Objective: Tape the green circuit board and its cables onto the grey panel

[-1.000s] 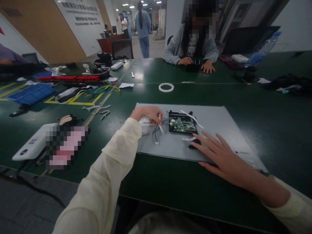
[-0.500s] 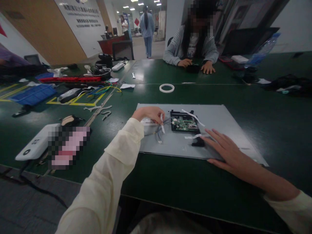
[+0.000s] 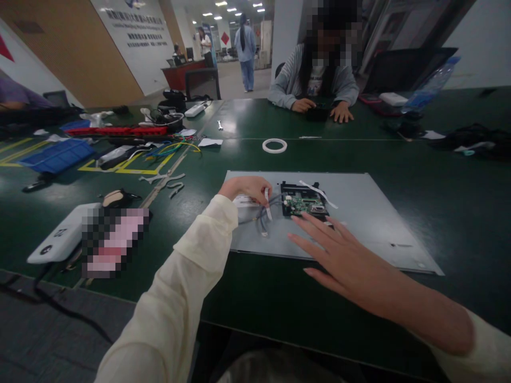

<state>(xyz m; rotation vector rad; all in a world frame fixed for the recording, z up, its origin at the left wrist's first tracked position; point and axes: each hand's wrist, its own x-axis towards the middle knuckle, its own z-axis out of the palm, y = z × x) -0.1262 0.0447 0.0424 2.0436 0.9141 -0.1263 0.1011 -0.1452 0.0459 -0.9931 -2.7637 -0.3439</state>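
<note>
A flat grey metal panel [image 3: 367, 213] lies on the green table, with a green circuit board [image 3: 299, 205] in a black frame on it. My left hand [image 3: 249, 187] is closed in a pinch on a white tape strip [image 3: 268, 207], just over grey cables [image 3: 263, 223] left of the board. Fingers spread, my right hand [image 3: 339, 260] hovers over the panel's near edge, its fingertips by the board's lower side; it holds nothing that I can see. Another white strip [image 3: 319, 192] crosses the board's upper right corner. Part of a further strip under my right fingers is mostly hidden.
Beyond the panel lies a white tape roll [image 3: 274, 146]. On the left are a white power bank [image 3: 66, 234], a blue basket [image 3: 58, 155], grey cable pieces [image 3: 163, 181] and a small wrench [image 3: 220, 125]. Across the table sits a person [image 3: 315, 80] with both hands on a dark object.
My right hand has moved left from the panel's right part, across the near edge, and now covers the lower strip and black piece. My left hand keeps its pinch in nearly the same place.
</note>
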